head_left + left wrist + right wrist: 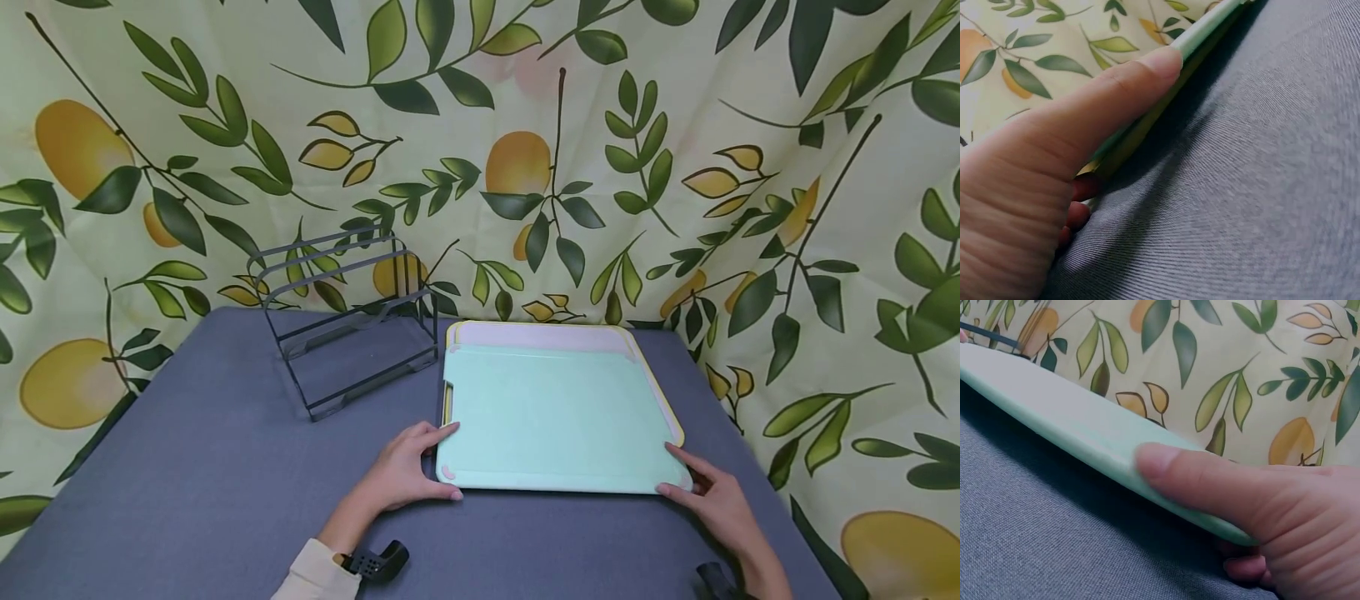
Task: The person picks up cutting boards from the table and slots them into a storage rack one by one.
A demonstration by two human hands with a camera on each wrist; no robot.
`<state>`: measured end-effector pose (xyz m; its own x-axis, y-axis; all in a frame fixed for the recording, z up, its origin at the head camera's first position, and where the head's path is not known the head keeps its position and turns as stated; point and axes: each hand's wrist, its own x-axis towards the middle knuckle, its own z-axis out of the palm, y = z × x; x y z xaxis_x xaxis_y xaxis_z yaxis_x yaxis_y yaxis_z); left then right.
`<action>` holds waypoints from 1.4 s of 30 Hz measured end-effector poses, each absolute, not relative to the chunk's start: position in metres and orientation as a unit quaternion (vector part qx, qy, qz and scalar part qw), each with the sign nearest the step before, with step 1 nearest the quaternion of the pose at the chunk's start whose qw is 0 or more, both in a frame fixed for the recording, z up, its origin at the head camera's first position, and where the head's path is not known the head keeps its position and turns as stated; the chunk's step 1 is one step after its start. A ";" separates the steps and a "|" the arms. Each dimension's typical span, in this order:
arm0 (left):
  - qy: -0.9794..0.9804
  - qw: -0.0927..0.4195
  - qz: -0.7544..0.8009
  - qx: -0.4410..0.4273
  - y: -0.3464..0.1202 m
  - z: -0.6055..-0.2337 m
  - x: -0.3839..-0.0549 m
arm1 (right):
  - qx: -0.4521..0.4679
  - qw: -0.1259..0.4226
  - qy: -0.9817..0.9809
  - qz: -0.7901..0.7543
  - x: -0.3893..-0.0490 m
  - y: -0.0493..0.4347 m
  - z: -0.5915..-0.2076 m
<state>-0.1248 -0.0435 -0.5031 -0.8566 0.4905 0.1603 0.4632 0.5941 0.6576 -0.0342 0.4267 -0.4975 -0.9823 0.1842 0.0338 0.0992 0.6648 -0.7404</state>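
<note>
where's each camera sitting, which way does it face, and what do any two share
Head: on the person's head, facing forward and down at the mint-green cutting board and black wire rack; left hand, right hand and part of both forearms show.
Left wrist: looks along the left thumb at the board's edge; some fingers show below.
Right wrist: looks past the right thumb across the board.
Both wrist views share the board, blue-grey tablecloth and leaf-print backdrop.

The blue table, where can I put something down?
The blue table is bare left of the left grip and in front of the black rack. Another free patch lies in front of the green board, between left grip and right grip. It's crowded between rack and board; right of the board, only a thin strip.
</note>
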 end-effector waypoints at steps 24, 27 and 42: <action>0.898 -0.007 0.349 0.270 -0.042 -0.503 -0.121 | -0.087 0.030 -0.911 0.402 -0.033 0.424 -0.496; 0.897 -0.003 0.351 0.269 -0.042 -0.503 -0.121 | -0.093 0.026 -0.911 0.400 -0.033 0.424 -0.495; 0.906 -0.010 0.324 0.272 -0.040 -0.504 -0.119 | -0.102 0.023 -0.912 0.396 -0.033 0.423 -0.496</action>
<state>-0.1194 -0.0404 -0.5039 -0.8517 0.4864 0.1951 0.5000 0.6425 0.5807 -0.0333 0.4230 -0.4962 -0.9782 0.2040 -0.0381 0.1673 0.6663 -0.7267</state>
